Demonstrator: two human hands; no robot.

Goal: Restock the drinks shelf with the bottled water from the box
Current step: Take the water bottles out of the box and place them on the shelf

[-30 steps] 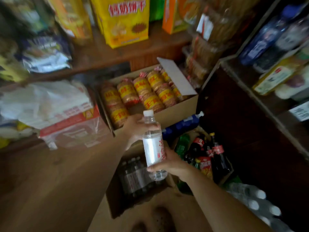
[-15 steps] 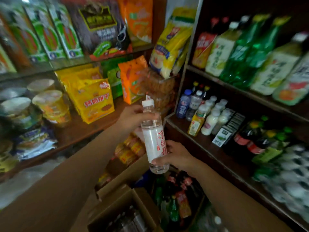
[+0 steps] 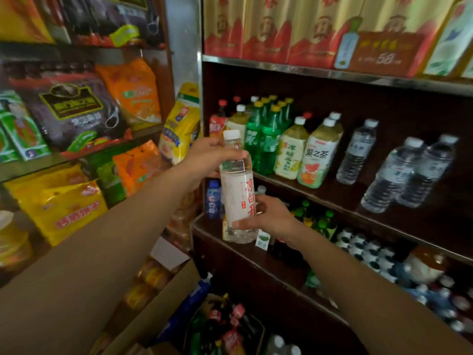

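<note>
One water bottle (image 3: 236, 190) is in transit, upright in front of the drinks shelf (image 3: 332, 193) and not yet placed. The left hand (image 3: 208, 160) grips its shoulder; the right hand (image 3: 268, 217) grips its lower body. Clear water bottles (image 3: 409, 172) stand near the shelf's right end. The cardboard box (image 3: 153, 321) at bottom edge shows no visible contents.

Water bottle (image 3: 236, 190) upright between 2 hands.

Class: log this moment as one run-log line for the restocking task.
stage: carrying to shelf | left hand: grips bottle neck | right hand: grips its base | bottle: upright, off shelf | placed: not yet
</note>
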